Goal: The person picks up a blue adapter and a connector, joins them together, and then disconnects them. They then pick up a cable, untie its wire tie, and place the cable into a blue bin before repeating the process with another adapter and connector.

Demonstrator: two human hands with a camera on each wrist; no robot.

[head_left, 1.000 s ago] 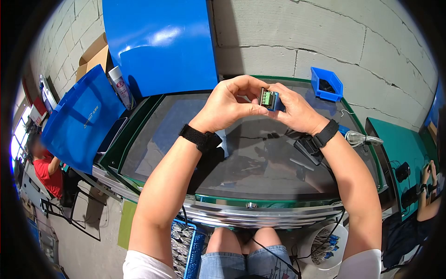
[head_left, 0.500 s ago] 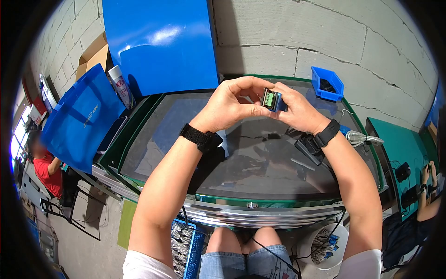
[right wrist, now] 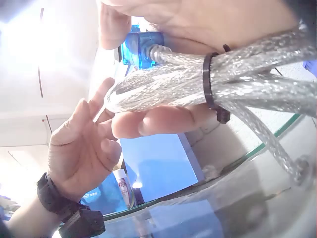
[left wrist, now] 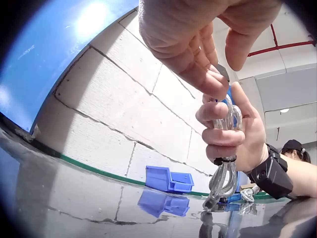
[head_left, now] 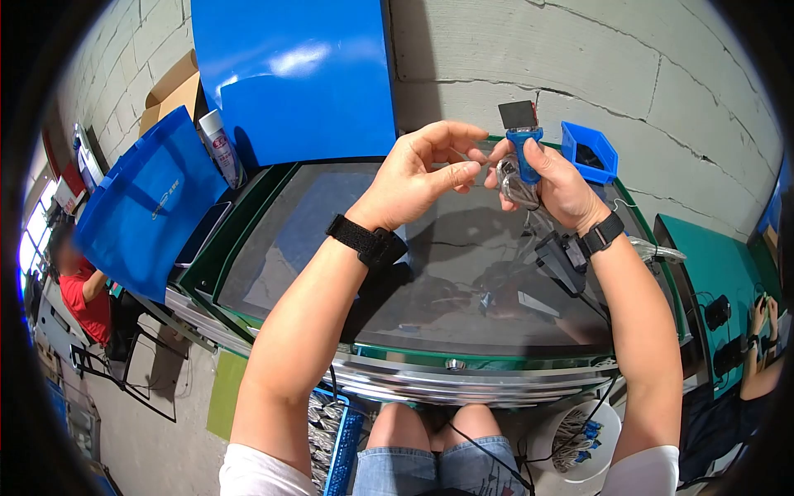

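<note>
Gripping the blue connector (head_left: 523, 149) and its bundled cable (head_left: 517, 190) in the right hand (head_left: 568, 189), above the counter (head_left: 459, 285), with the connector's long axis near upright and dark flat piece (head_left: 518, 115) uppermost, just rightward of the left hand (head_left: 409, 178), thumb and fingers parted.

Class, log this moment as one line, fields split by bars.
right hand: grips blue connector, bundled cable | left hand: empty, apart from connector | blue bin: near wall

Head view looks down; wrist views (nearer) share the cable (right wrist: 163, 91)
</note>
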